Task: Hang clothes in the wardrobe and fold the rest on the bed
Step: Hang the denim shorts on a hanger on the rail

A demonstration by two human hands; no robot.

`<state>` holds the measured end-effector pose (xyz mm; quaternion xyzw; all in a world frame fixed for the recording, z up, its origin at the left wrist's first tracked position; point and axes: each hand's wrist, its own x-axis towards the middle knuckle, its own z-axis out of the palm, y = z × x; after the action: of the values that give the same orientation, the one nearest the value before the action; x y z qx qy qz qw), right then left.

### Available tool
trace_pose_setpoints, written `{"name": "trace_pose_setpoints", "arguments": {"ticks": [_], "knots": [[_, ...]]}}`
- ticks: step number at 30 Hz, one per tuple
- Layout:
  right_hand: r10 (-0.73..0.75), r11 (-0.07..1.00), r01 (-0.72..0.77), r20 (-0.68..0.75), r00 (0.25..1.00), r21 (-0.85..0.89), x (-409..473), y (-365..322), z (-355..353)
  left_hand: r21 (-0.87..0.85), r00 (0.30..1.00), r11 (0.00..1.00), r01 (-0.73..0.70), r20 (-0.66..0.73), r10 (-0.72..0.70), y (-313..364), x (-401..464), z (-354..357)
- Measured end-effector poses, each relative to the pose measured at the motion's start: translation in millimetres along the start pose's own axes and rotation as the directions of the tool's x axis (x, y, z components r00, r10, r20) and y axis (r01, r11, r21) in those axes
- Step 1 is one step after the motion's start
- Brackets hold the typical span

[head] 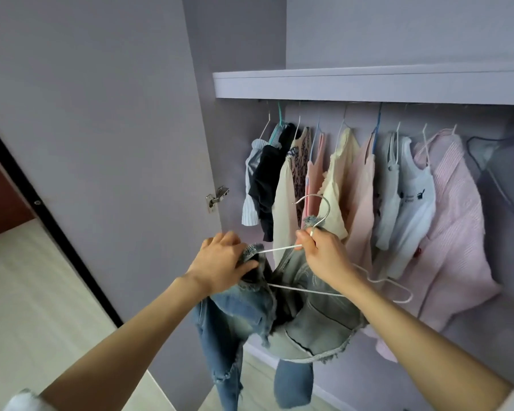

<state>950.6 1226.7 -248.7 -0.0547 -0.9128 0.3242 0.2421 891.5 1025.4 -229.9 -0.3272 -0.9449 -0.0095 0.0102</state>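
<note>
A frayed blue denim garment (306, 318) hangs in front of the open wardrobe, draped over a white wire hanger (312, 289). My left hand (220, 262) grips a frayed edge of the denim at the hanger's left end. My right hand (324, 253) pinches the hanger at the neck below its metal hook (318, 203). The hanger's right shoulder sticks out bare past my right wrist. Denim sleeves dangle below toward the floor.
Several garments hang on the wardrobe rail (368, 103) under a lilac shelf (368, 84): striped, dark, cream, pink and white tops, with a pink shirt (454, 221) at right. The open wardrobe door (101, 143) stands at left, with pale floor (27, 307) below.
</note>
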Motion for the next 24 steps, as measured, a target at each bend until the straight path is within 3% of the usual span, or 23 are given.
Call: {"name": "trace_pose_setpoints", "arguments": {"ticks": [3, 6, 8, 11, 14, 17, 24], "knots": [[0.024, 0.995, -0.029, 0.063, 0.998, 0.091, 1.0, 1.7, -5.5, -0.248, 0.999, 0.969, 0.005, 0.046, 0.006, -1.0, 4.8, 0.8], [0.108, 0.953, -0.161, 0.209, 0.972, 0.255, 6.3, 2.8, -21.4, -0.213, 0.999, 0.976, -0.035, -0.044, 0.027, -1.4, 8.4, 2.6], [0.184, 0.928, -0.261, 0.281, 0.942, 0.267, 9.6, 10.7, -31.5, -0.242, 0.996, 0.97, -0.026, -0.092, 0.004, -9.0, 9.8, 5.2], [0.281, 0.921, -0.315, 0.171, 0.944, 0.23, 21.1, 38.3, -44.0, -0.327, 0.99, 0.944, 0.045, -0.11, -0.085, -29.3, 8.2, 5.9], [0.328, 0.94, -0.332, 0.062, 0.943, 0.08, 32.8, 66.4, -55.2, -0.315, 0.989, 0.944, 0.097, -0.078, -0.128, -52.3, 1.5, 12.1], [0.33, 0.943, -0.33, 0.003, 0.944, 0.029, 40.3, 79.9, -67.7, -0.194, 0.98, 0.966, 0.174, -0.064, -0.189, -66.1, -5.5, 20.4], [0.212, 0.977, -0.211, -0.176, 0.961, 0.026, 37.8, 60.2, -60.3, 0.101, 0.914, 0.922, 0.373, -0.214, -0.346, -63.8, -4.7, 22.6]]}}
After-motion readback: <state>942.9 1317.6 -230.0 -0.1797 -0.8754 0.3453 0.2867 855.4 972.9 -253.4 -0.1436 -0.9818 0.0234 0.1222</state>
